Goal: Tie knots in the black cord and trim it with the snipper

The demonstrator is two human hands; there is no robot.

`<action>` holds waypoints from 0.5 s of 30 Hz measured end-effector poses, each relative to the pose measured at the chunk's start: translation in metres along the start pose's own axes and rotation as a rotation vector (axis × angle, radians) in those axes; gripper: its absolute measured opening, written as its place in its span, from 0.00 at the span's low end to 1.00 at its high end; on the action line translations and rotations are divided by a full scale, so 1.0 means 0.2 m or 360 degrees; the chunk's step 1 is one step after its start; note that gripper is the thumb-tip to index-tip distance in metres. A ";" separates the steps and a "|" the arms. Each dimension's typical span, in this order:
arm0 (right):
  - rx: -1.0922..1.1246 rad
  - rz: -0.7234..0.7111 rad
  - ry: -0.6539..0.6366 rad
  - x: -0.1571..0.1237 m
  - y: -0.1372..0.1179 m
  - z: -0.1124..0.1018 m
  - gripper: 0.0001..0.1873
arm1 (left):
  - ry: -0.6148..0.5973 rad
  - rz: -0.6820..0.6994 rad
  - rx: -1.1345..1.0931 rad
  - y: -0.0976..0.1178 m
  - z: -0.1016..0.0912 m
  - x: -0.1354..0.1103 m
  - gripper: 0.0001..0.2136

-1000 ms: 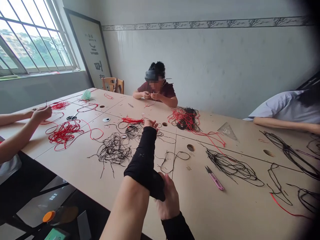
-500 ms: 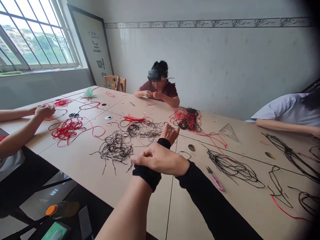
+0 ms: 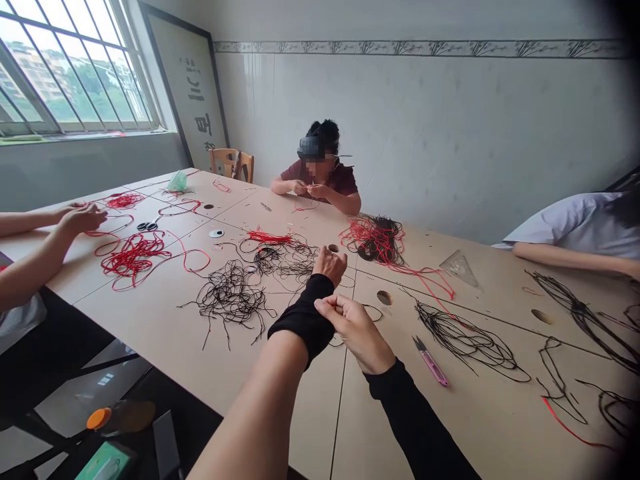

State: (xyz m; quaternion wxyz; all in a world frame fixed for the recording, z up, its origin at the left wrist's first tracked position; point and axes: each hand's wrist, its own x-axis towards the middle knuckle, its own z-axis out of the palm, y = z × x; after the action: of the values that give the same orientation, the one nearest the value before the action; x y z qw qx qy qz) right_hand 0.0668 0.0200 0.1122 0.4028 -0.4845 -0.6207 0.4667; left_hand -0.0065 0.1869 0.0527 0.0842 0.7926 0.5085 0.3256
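Note:
My left arm stretches out over the table with a black arm sleeve [image 3: 305, 317] bunched on its forearm. My left hand [image 3: 330, 264] hangs past the cuff with its fingers curled loosely in, holding nothing I can see. My right hand [image 3: 356, 328] pinches the side of the sleeve near the wrist. The right arm wears a matching black sleeve. Under both arms lies the tan table [image 3: 160, 327], with a tangle of black cords [image 3: 231, 297] just left of my left arm.
Pink thread snips [image 3: 430, 361] lie right of my right hand. Red cord piles [image 3: 134, 257] and more black cords [image 3: 465, 333] are scattered about. A person sits across the table [image 3: 320, 175], another person's hands [image 3: 83, 217] work at left, a third person's arm [image 3: 565, 257] rests at right.
My right hand has slid off the top of the left forearm to its right side. The sleeve, bunched lower a second ago, now reaches the left wrist.

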 end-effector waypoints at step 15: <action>-0.0670 -0.0681 -0.0195 -0.31 -0.33 0.06 0.11 | 0.0155 -0.0317 -0.0506 0.05 -0.05 0.02 0.10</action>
State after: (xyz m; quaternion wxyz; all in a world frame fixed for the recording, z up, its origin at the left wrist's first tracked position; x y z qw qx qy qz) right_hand 0.0530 -0.0483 0.1707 0.3444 -0.3866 -0.8149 0.2607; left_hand -0.0034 0.1834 0.0659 0.2154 0.6984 0.5300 0.4301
